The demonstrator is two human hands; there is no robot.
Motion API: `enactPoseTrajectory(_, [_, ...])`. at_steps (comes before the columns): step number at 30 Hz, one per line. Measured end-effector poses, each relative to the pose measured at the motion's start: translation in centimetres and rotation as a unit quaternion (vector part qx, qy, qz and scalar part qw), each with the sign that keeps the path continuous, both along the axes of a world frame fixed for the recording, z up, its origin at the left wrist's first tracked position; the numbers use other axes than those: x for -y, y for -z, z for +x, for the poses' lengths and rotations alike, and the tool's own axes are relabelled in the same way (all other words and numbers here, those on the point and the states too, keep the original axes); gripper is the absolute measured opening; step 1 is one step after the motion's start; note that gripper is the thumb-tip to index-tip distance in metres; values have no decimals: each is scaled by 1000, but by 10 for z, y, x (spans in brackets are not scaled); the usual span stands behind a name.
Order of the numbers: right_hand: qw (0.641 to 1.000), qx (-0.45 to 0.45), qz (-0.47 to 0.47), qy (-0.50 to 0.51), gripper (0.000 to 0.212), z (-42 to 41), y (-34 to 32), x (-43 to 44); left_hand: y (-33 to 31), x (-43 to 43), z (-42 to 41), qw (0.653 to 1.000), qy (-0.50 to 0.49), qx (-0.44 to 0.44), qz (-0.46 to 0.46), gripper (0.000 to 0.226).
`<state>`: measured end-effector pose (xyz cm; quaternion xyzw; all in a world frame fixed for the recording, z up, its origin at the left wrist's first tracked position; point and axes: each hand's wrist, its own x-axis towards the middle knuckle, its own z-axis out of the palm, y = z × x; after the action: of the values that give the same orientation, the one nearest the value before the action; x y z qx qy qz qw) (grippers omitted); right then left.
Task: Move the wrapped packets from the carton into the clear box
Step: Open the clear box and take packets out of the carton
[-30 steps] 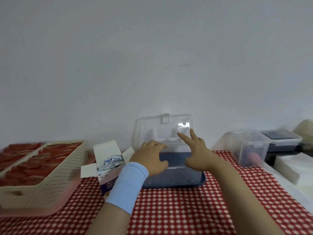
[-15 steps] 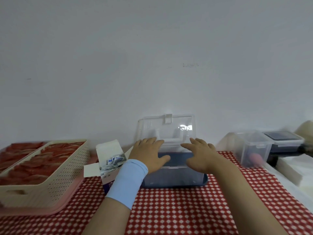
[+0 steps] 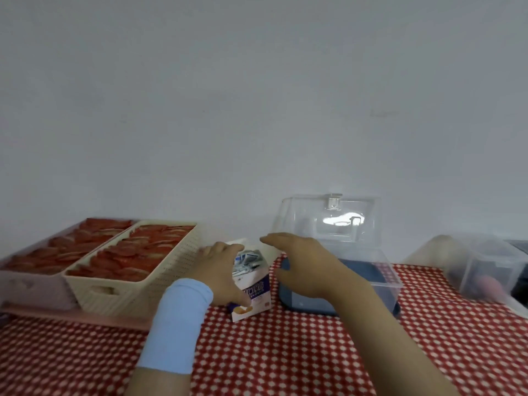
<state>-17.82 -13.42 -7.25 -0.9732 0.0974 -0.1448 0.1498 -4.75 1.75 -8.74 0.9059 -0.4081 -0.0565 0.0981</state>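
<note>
Open white-and-purple carton upright on the checked cloth, small blue-and-white wrapped packets heaped inside. Just right: clear box, dark blue base, lid raised at far side.

Dim, even light; motion blur, glare on the lid.

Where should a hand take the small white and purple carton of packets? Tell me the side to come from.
Take the small white and purple carton by its two upright side walls, coming from the near side: it stands upright with its top flaps open and wrapped packets heaped at the mouth, so a grip from above would crush them.
</note>
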Motion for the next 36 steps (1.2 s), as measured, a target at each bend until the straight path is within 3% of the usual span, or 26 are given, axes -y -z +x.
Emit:
enactPoseTrajectory(6, [996, -50, -59, 50, 60, 33, 24, -5, 14, 0, 20, 997, 23, 26, -72, 90])
enactPoseTrajectory(10, [996, -57, -43, 57, 60, 39, 29, -2, 25, 4, 30, 993, 39, 42, -107, 81])
enactPoseTrajectory(17, [996, -72, -11, 55, 46, 55, 16, -2, 27, 10, 41, 986, 23, 40, -159, 79])
enactPoseTrajectory(23, [993, -11, -90, 79, 40, 79, 10, 8, 27, 10, 44, 986, 30, 10, -165, 77])
enactPoseTrajectory(26, [990, -44, -123, 55, 39, 90, 4, 9, 28, 11, 45, 978, 16, -23, -207, 73])
enactPoseTrajectory(31, [981, -41, -183, 45, 22, 103, 1, 5, 32, 11, 50, 980, 16, -18, -195, 82])
enactPoseTrajectory(36, [988, -6, -146, 40, 17, 102, 2, 4, 26, 11, 52, 977, 20, -21, -210, 93])
